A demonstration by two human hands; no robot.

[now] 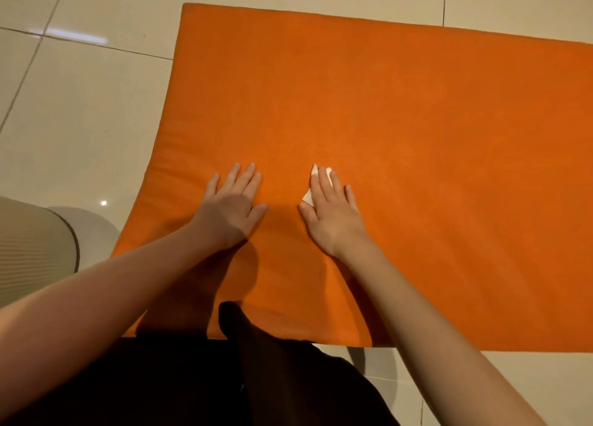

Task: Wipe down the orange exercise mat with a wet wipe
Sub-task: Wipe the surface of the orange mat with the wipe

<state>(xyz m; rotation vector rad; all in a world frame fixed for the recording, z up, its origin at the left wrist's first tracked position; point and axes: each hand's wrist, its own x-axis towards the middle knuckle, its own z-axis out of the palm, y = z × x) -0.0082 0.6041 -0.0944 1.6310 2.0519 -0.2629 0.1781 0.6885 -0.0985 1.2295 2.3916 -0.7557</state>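
Under the flat right hand (pixel 332 212) a wet wipe (pixel 308 196) is pressed, fingers straight; unwiped orange mat (pixel 401 120) is stretched away rightward, while the left hand (pixel 232 205) is laid flat alongside.

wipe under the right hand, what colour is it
White. The wipe shows at the edges of the right hand, against the orange mat, in the head view.

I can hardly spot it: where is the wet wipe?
In the head view, the wet wipe lies under the right hand on the orange mat.
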